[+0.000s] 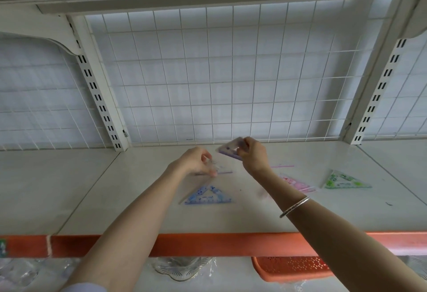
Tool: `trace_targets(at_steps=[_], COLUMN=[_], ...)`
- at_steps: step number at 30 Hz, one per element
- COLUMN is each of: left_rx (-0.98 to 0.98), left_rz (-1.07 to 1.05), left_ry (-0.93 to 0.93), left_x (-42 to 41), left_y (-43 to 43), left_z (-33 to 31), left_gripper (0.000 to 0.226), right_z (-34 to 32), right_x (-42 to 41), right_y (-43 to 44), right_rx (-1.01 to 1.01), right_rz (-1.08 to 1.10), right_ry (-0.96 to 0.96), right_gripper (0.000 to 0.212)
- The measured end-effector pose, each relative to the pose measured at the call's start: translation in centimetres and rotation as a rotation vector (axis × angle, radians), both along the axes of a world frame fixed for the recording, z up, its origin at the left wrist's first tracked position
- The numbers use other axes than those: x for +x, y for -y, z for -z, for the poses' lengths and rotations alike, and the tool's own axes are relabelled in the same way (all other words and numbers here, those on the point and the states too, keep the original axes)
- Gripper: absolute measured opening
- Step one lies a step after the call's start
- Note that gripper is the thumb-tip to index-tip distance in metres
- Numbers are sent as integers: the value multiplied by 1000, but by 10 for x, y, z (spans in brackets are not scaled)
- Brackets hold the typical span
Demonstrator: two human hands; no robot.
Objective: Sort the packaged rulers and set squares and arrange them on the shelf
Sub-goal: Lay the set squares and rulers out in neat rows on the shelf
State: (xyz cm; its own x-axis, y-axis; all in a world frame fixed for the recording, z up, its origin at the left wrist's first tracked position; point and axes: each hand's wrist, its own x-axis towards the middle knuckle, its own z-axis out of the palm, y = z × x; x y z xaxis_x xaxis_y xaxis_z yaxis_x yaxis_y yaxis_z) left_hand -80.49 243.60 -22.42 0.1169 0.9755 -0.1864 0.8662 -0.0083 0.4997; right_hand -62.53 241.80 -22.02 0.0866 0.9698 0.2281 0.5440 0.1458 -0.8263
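Note:
My right hand (254,155) holds a purple set square (231,148) lifted above the white shelf (115,187), near the back grid. My left hand (196,161) pinches a clear plastic packet (216,168) just over the shelf surface. A blue set square (208,196) lies flat on the shelf below my left hand. A pink set square (298,183) lies to the right of my right forearm, partly hidden by it. Further right rests a green set square (344,181). Thin purple strips (283,166) lie on the shelf behind my right wrist.
A white wire grid (219,72) backs the shelf, between slotted uprights (99,97). An orange strip (208,244) edges the shelf front. Below it sit an orange perforated basket (293,268) and a clear glass dish (182,268).

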Motion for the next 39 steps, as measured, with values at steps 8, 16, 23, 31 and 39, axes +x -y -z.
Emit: trace_targets(at_steps=[8, 16, 23, 31, 39], left_rx=[1, -125, -1, 8, 116], left_rz=[72, 33, -63, -14, 43], left_ry=[-113, -49, 481, 516, 286], left_x=[4, 3, -5, 4, -4], left_y=[-9, -15, -13, 7, 13], left_z=[-8, -14, -3, -5, 0], left_gripper=[51, 64, 27, 25, 12], right_z=[2, 0, 6, 22, 28], right_x=[1, 6, -2, -35, -35], right_y=[-2, -3, -3, 5, 3], right_rx=[-22, -56, -84, 19, 97], right_rz=[33, -14, -166, -194, -67], right_ry=[-23, -45, 150, 84, 634], right_gripper=[15, 11, 14, 33, 27])
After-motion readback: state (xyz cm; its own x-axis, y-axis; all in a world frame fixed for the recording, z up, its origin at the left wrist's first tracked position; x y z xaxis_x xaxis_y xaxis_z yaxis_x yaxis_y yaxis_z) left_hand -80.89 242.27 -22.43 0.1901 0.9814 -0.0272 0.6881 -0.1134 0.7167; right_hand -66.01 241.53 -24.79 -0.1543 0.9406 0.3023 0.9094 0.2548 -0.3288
